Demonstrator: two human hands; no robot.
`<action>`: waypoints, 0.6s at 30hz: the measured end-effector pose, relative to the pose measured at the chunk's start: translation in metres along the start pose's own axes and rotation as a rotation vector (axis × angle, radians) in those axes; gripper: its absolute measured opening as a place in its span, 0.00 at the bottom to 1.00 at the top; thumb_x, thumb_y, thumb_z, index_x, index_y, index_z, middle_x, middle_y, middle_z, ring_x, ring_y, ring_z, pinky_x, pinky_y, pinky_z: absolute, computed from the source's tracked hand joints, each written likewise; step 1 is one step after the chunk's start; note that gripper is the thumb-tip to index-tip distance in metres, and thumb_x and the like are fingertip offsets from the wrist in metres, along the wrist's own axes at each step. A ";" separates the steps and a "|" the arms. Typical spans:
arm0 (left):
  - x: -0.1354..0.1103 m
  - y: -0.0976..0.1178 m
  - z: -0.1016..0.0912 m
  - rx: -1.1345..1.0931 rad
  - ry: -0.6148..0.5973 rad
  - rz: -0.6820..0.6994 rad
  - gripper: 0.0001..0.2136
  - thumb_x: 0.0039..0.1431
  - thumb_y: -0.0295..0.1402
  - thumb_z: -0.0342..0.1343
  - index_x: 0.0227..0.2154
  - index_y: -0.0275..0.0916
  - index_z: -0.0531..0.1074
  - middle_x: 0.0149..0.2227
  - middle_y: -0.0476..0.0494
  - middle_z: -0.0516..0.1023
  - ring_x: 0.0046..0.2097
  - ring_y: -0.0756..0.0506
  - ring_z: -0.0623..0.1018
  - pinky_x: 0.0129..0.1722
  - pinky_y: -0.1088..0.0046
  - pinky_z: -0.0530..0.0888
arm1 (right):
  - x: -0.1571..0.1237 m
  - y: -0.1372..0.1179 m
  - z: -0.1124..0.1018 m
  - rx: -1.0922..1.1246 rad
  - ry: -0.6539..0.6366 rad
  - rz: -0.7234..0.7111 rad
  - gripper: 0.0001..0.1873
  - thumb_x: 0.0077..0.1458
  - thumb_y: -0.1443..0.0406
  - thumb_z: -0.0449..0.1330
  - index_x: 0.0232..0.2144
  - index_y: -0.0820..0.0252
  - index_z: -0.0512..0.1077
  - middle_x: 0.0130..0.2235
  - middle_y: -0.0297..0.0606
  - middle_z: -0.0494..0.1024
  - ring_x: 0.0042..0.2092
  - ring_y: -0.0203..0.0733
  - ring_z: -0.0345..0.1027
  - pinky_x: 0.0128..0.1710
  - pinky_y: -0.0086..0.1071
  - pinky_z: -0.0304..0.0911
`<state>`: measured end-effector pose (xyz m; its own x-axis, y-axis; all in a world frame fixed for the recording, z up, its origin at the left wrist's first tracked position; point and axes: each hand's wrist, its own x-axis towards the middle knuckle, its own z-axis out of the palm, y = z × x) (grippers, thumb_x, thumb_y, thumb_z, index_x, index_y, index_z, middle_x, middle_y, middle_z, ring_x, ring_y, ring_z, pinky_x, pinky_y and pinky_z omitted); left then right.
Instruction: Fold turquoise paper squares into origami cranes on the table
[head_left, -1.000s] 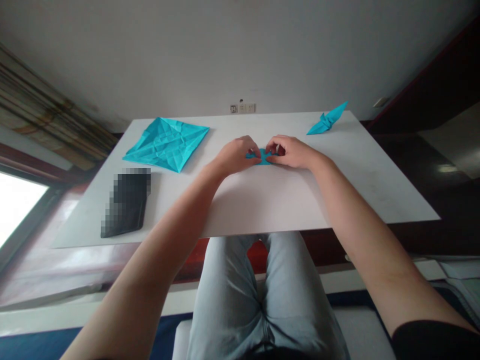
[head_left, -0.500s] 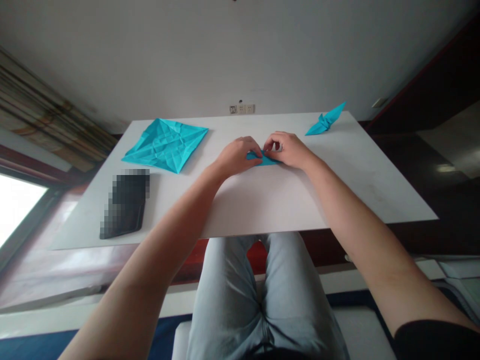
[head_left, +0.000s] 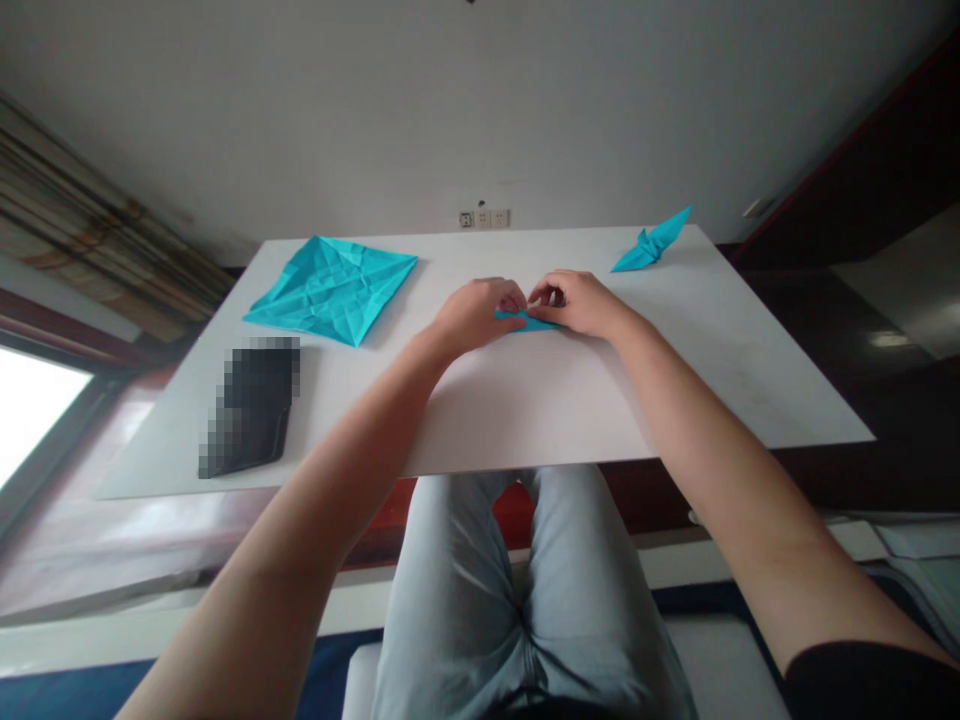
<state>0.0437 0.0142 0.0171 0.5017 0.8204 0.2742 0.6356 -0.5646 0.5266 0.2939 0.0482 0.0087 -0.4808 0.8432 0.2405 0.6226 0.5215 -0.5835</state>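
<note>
Between my hands, at the middle of the white table, lies a small folded piece of blue paper [head_left: 528,324]. My left hand [head_left: 484,308] is closed on its left part, the thumb lying along the near side and the fingers curled over the far side. With fingers bent into a pinch, my right hand [head_left: 574,300] grips the right part of the same paper. The fingertips of both hands almost meet above its top edge. Much of the paper is hidden behind the fingers, so its exact folds cannot be made out.
A creased, unfolded blue sheet [head_left: 334,290] lies at the back left of the white table [head_left: 540,410]. Nearer on that side is a dark flat object [head_left: 251,410], partly pixelated. A folded blue paper crane [head_left: 651,245] stands at the back right. Wall sockets [head_left: 484,218] sit behind the table.
The fingers of both hands have shifted slightly toward me and curled lower over the folded paper. The sheet, the crane and the dark object have stayed in place.
</note>
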 end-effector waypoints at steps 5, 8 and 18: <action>-0.001 0.001 -0.002 0.074 0.005 -0.027 0.11 0.64 0.36 0.70 0.48 0.41 0.88 0.48 0.39 0.89 0.48 0.39 0.86 0.53 0.63 0.81 | 0.000 -0.002 -0.003 -0.003 -0.017 0.029 0.15 0.56 0.52 0.79 0.36 0.55 0.86 0.41 0.43 0.86 0.40 0.49 0.76 0.46 0.42 0.69; 0.001 -0.001 0.000 0.094 0.002 -0.041 0.10 0.64 0.37 0.70 0.46 0.41 0.89 0.46 0.39 0.89 0.48 0.38 0.86 0.53 0.62 0.81 | -0.001 -0.003 -0.003 0.012 -0.023 0.043 0.12 0.57 0.55 0.78 0.36 0.55 0.86 0.41 0.42 0.87 0.40 0.48 0.76 0.45 0.41 0.69; 0.004 -0.004 0.003 0.043 0.024 0.005 0.07 0.61 0.33 0.71 0.41 0.42 0.91 0.44 0.40 0.87 0.46 0.39 0.85 0.53 0.63 0.81 | -0.002 -0.005 -0.002 0.092 -0.008 0.065 0.16 0.55 0.52 0.79 0.36 0.55 0.83 0.38 0.41 0.86 0.40 0.49 0.74 0.43 0.42 0.68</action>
<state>0.0450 0.0191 0.0138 0.4914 0.8190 0.2963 0.6576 -0.5720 0.4904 0.2932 0.0442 0.0125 -0.4462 0.8736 0.1942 0.5932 0.4513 -0.6666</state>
